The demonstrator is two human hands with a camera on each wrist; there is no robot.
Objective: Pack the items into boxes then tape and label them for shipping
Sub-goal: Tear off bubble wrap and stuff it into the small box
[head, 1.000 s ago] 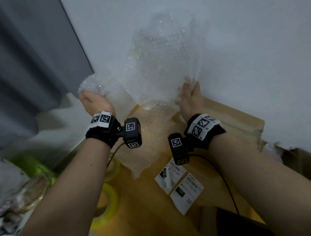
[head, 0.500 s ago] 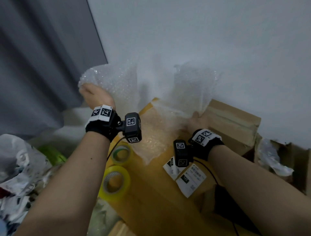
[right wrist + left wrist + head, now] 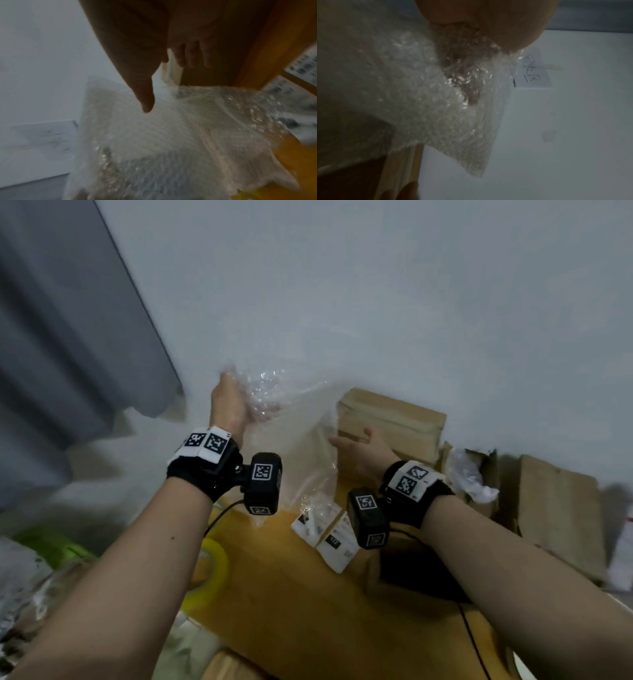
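Gripping bubble wrap (image 3: 291, 433) in left hand (image 3: 227, 402), right hand (image 3: 363, 448) open-fingered on box (image 3: 390, 419); needed spreading flat, unbunched.

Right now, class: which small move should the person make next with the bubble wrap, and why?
Probably lower the left hand, laying the bubble wrap flat on the table: the left hand holds one end raised, while the right hand is open by the cardboard box.
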